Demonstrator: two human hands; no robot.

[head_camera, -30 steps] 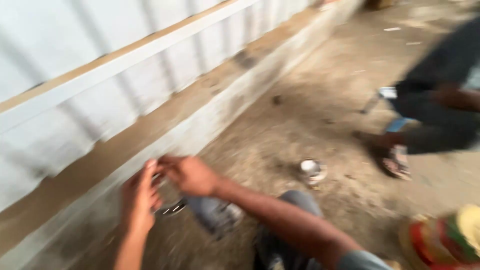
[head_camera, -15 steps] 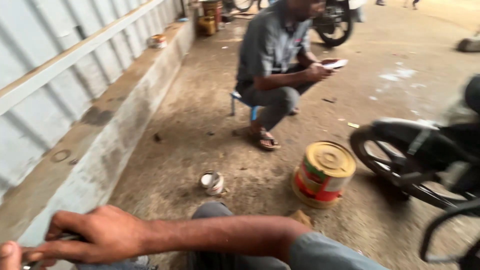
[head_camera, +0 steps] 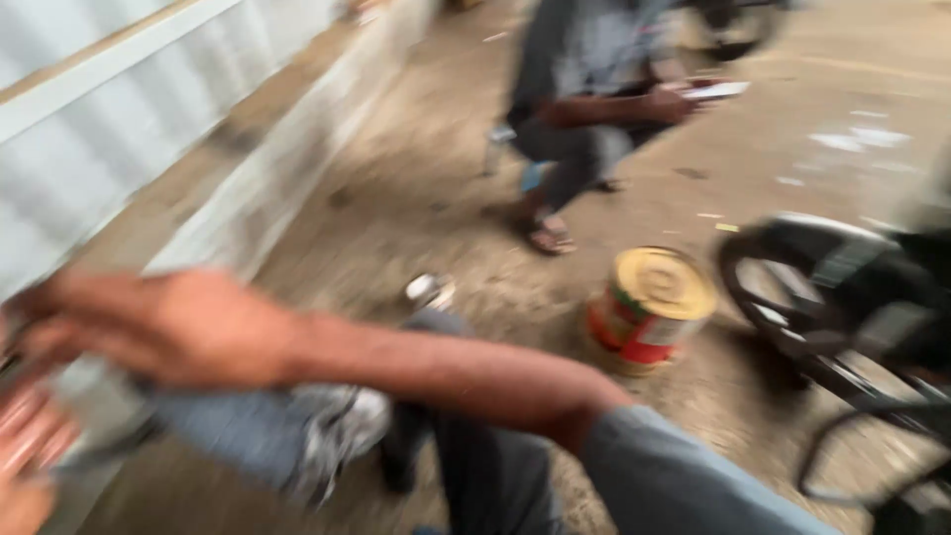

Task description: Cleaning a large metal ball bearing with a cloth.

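blurred grey frame: two hands at the lower left, grip unclear

grey motion blur covers most of the head view, so fine detail is lost. right hand (head_camera: pixel 163 332) reaches across the body to the lower left, forearm stretched level from a grey sleeve (head_camera: pixel 684 481), palm down, fingers curled loosely forward — whether it has hold of anything cannot be told. left hand (head_camera: pixel 25 446) sits at the frame's left edge, just below the right hand, mostly cut off; its grip cannot be told either. a dark smeared object (head_camera: pixel 89 451) lies between and under the two hands, kind unreadable. beneath the forearm, a foot in a pale sandal (head_camera: pixel 342 431) rests on the dirt floor (head_camera: pixel 416 208). well apart to the right stands a red and yellow tin (head_camera: pixel 649 307), upright. beyond it a second person (head_camera: pixel 584 89) sits — their hand holds a flat object.
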